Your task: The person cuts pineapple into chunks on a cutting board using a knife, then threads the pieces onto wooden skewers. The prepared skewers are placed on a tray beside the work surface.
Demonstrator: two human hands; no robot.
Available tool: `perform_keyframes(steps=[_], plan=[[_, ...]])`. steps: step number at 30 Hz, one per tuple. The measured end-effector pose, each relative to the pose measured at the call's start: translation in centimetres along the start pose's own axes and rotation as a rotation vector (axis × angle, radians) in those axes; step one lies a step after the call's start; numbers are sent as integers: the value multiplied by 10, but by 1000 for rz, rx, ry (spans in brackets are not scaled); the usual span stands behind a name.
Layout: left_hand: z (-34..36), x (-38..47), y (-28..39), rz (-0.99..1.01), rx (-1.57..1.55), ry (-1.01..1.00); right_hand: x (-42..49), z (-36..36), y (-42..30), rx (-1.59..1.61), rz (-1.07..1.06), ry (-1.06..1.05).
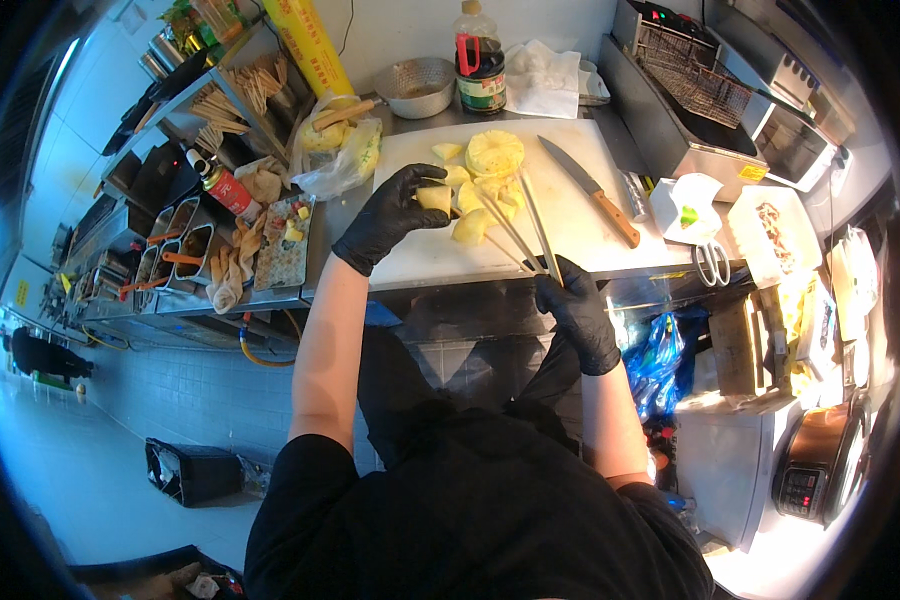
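Note:
My left hand (394, 215), in a black glove, grips a pineapple chunk (435, 199) between thumb and fingers just above the white cutting board (412, 264). Several thin wooden skewers (543, 225) fan upward out of my right hand (579, 306), also gloved in black, at the board's front edge. Their far ends reach over cut pineapple pieces (470, 226) lying mid-board. Behind these sits a round stack of pineapple slices (495, 152). To the right, a kitchen knife (589, 185) with a wooden handle lies slanted on the board, its tip pointing away from me.
A plastic bag (343, 178) holding pineapple touches the board's left side. Behind stand a metal saucepan (418, 84) and a bottle of dark liquid (481, 71). A deep fryer (682, 127) is at right, with scissors (711, 264) nearer. Leftward are a red spray can (229, 191) and a tray (281, 255).

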State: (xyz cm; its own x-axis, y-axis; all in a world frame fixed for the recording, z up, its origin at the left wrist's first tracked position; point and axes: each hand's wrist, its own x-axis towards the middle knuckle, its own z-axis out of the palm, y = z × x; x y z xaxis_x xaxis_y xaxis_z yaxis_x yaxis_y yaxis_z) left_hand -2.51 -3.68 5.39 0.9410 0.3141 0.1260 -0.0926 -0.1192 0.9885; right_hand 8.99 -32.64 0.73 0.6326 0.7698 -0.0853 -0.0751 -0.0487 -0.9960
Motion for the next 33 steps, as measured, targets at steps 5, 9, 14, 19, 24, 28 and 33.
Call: perform_keyframes(steps=[5, 9, 14, 19, 24, 28, 33], plan=[[-7, 6, -1, -134, -197, -20, -5, -3, -2, 104, -36, 51], [-3, 6, 5, -133, -35, -137, -4, -9, -7, 124, -110, 30], [0, 6, 9, -76, 30, -194, 1, -12, -9, 52, -63, -4], [-9, 8, -3, -136, -67, -96, -2, -11, -8, 79, -56, 1], [-13, 9, -19, -156, -182, -55, -8, -11, -9, 87, -30, 7], [-15, 9, -20, -151, -145, -105, -7, -10, -11, 84, -27, -4], [-12, 11, -9, -179, 0, -155, -8, -4, -10, 92, 3, 32]])
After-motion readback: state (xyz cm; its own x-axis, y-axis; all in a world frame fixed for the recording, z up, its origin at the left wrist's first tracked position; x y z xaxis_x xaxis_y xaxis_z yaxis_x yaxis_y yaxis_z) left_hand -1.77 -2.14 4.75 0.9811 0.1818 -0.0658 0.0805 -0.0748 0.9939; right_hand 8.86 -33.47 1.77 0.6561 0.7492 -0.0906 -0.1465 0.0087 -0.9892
